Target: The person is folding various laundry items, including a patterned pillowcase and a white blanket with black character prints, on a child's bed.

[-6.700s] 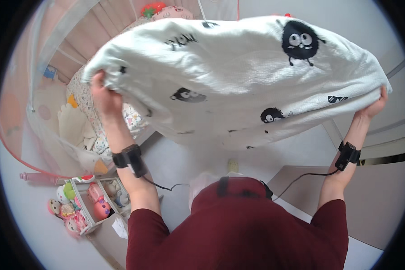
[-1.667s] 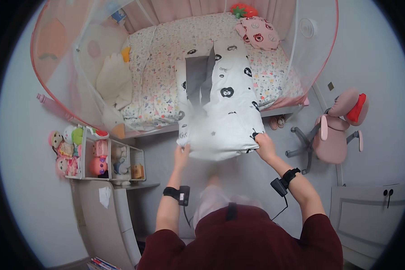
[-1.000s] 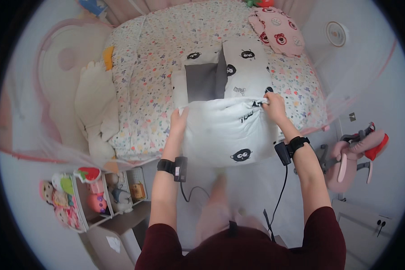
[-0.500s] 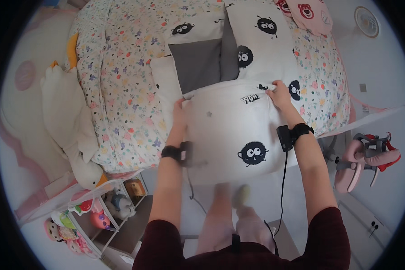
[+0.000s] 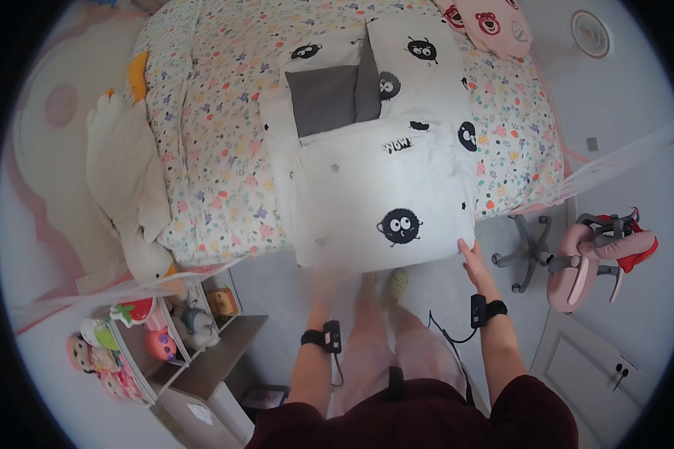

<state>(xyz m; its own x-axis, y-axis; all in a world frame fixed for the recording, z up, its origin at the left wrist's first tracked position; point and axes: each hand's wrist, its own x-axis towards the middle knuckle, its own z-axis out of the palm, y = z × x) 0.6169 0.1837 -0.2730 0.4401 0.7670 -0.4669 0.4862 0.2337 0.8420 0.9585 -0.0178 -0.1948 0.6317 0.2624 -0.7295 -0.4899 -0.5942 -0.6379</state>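
Observation:
A white bedcover (image 5: 352,217) with black fuzzy cartoon creatures and a grey lining (image 5: 323,99) lies folded on the bed, its near part hanging toward me. My right hand (image 5: 474,263) is at the near right corner of the bedcover. Its fingers are apart and touch the edge; I see no firm grip. My left hand (image 5: 323,290) is just below the near left edge, smeared by motion, so its fingers cannot be made out. Each wrist carries a black strap with a small box.
Under the bedcover spreads a flowered sheet (image 5: 225,150). A white plush goose (image 5: 123,172) lies at the left, with a toy shelf (image 5: 180,367) below it. Pink cushions (image 5: 494,26) rest at the far right. A pink swivel chair (image 5: 577,269) stands at right, near a sheer net (image 5: 621,168).
Both hands have left the upper fold of the bedcover and come down toward me to its near edge. The near part now lies flatter and wider. The view has shifted slightly.

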